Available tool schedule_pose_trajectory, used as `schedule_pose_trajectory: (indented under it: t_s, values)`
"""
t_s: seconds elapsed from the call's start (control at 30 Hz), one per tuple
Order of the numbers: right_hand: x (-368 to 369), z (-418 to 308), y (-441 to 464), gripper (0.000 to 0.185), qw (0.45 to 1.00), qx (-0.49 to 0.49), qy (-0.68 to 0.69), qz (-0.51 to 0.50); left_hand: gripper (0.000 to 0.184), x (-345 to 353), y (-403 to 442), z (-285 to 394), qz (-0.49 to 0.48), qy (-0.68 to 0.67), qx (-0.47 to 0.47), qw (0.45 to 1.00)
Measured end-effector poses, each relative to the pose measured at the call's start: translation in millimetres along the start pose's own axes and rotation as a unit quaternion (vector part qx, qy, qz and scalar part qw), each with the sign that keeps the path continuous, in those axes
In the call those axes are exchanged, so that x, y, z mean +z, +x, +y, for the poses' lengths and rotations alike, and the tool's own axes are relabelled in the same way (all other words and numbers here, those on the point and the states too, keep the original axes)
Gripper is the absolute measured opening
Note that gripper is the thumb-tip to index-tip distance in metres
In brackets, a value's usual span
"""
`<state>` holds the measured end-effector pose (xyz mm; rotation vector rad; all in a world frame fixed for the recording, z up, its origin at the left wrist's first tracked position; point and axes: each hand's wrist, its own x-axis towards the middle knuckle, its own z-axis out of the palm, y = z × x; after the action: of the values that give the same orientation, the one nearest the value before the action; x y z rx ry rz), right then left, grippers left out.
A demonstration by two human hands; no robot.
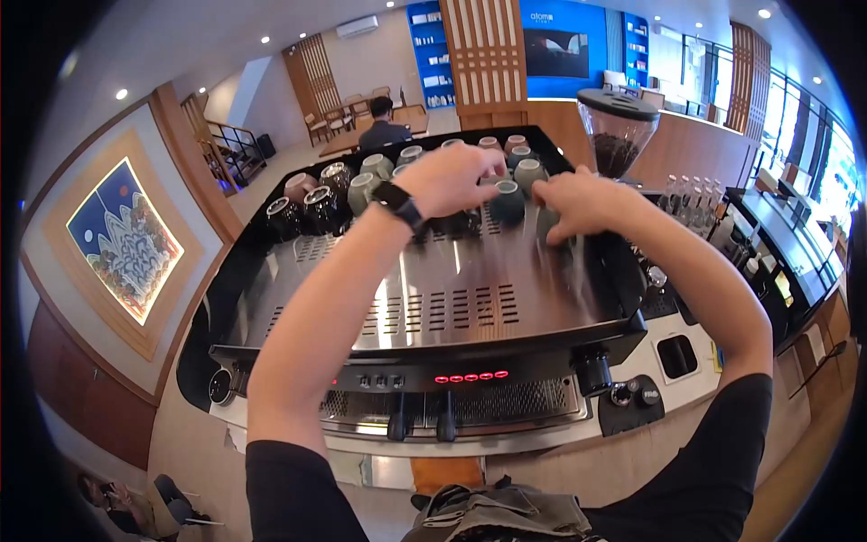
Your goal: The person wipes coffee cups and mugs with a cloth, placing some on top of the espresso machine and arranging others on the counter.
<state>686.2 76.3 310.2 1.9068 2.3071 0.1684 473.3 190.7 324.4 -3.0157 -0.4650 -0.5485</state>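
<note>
Rows of upside-down cups stand on the metal top of an espresso machine. My left hand, with a dark watch at the wrist, reaches over the middle cups. Its visible fingers are bent and apart, and part of the hand's underside is hidden. Below that hand is a black cup; beside it stands a dark green cup. At the right end of the rows, my right hand has its thumb and fingers around a grey-green cup, which is partly covered by the hand.
Black glossy cups and a grey cup stand to the left. A grinder hopper with beans rises behind on the right, near several glass bottles. Beyond the machine, a person sits at a table.
</note>
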Motion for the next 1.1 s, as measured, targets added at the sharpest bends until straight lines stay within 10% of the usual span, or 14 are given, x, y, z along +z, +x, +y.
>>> schedule_pose_trajectory:
  t_s: [0.17,0.53,0.73,0.9,1.1]
  values:
    - [-2,1,-32,0.062,0.993,-0.059,0.103,0.023,0.074,31,39,3,-0.144,0.067,-0.072,0.985]
    - [-43,-28,-106,0.058,0.919,-0.073,0.158,0.355,0.053,66,64,8,-0.184,0.169,-0.033,0.968]
    - [-45,-37,-145,0.062,0.888,-0.062,0.214,0.402,0.031,78,55,21,-0.066,0.149,0.004,0.987]
    - [11,61,-227,0.056,0.841,0.047,0.257,0.475,0.048,45,38,34,0.065,0.085,0.050,0.993]
    - [39,-50,-239,0.044,0.807,0.027,-0.164,0.567,0.053,-98,-197,62,0.180,-0.090,0.103,0.974]
